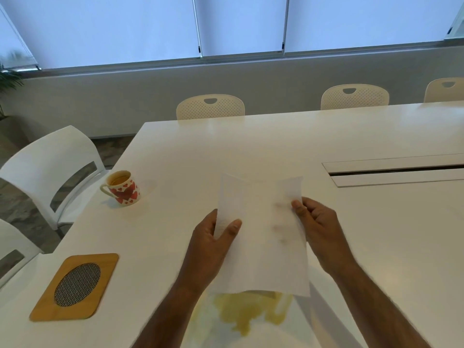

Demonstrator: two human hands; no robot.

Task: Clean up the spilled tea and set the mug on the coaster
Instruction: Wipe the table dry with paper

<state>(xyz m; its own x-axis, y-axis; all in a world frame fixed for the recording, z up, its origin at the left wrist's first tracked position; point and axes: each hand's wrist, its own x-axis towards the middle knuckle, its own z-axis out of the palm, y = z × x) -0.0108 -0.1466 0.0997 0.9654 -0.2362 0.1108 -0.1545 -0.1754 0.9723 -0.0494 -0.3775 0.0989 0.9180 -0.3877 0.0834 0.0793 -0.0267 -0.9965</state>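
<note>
Holding a paper towel (261, 234) pinched between the fingers of the left hand (213, 237) and right hand (319, 227), the person has barely begun: yellow tea (247, 313) pools on the worktop (251, 146) below them, the mug (123, 188) stands far left, off the coaster (75, 287).

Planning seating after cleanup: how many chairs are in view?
5: two white chairs at the table's left side, three cream ones along the far edge. Others may be outside the view.

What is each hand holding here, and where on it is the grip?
Both hold one paper towel: the left hand pinches its left edge, the right hand its right edge. The mug stands untouched.
</note>
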